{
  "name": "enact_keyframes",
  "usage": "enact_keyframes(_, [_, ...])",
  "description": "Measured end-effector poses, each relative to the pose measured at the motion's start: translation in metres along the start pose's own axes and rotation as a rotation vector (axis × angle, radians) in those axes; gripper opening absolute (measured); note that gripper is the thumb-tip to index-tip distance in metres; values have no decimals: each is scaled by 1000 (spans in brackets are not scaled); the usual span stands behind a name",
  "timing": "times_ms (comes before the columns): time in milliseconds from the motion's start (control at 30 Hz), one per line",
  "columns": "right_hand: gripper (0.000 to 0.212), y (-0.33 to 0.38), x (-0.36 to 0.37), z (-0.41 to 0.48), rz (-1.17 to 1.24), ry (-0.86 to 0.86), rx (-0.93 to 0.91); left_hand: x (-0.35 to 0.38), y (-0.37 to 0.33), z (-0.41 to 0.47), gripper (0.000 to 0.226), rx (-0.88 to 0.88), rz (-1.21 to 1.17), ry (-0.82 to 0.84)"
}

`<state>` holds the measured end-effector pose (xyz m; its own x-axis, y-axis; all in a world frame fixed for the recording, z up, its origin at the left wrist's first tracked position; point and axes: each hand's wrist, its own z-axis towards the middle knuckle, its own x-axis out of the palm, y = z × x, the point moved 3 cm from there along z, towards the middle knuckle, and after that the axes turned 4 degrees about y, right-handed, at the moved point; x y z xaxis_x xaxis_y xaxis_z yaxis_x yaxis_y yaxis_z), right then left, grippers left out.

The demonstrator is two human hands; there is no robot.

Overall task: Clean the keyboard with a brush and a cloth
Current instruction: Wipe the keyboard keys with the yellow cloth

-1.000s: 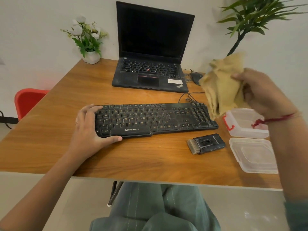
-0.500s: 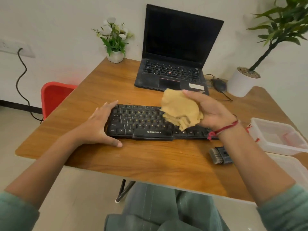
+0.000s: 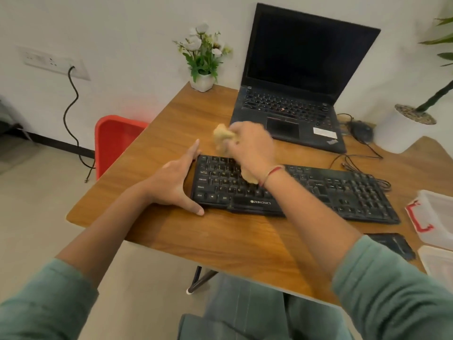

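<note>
On the wooden desk [image 3: 220, 241], the left hand [image 3: 174, 185] braces the left end of the keyboard [image 3: 331, 192], fingers straight, while the right hand [image 3: 250, 148] bunches the cloth [image 3: 221, 136] over the left keys, so this looks like the wiping step, and next it wants a sweep rightward, with the brush [image 3: 392, 244] lying aside.

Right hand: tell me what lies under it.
A bunched yellow cloth, gripped by the right hand, lies over the left part of the black keyboard. The keys directly beneath the cloth and hand are covered.
</note>
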<state>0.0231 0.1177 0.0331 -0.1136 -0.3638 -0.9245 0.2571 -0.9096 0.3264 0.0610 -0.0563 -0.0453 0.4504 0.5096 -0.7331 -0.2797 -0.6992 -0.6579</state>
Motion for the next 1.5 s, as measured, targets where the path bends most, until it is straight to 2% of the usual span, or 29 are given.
enact_keyframes(67, [11,17,19,-10,-152,-16,-156,0,1,1,157,14,-18,-16])
enact_keyframes(133, [9,23,31,-19,-188,-9,-250,0,2,1,158,11,-36,-21])
enact_keyframes(200, [12,21,39,-23,-143,107,-269,0,4,1,158,11,-38,-28])
enact_keyframes(333, [48,21,41,-28,-61,260,-378,-1,4,2,157,27,-79,-32])
enact_keyframes(433, [47,21,41,-32,-158,377,-533,0,4,2,153,29,-80,-39])
enact_keyframes(533, [54,9,37,-13,-327,353,-460,0,4,3,152,26,-67,-62])
enact_keyframes(600, [56,9,39,-10,-295,334,-428,0,5,3,154,23,-79,-65])
enact_keyframes(733, [52,17,43,-27,-208,379,-563,0,5,1,152,41,-82,-62])
enact_keyframes(867, [52,8,39,-9,-209,310,-440,-1,4,1,153,41,-83,-62])
enact_keyframes(1000, [46,26,58,-38,-134,442,-638,0,4,1,153,42,-87,-63])
enact_keyframes(1167, [54,20,48,-14,-134,272,-458,-1,4,1,154,30,-93,-76])
enact_keyframes(1300, [46,26,56,-41,-128,418,-634,-1,4,1,157,23,-78,-71])
enact_keyframes(1433, [56,5,41,-13,-188,292,-435,-1,5,2,156,15,-64,-86])
enact_keyframes(1500, [54,13,42,-22,-150,334,-496,-1,5,2,155,12,-55,-80])
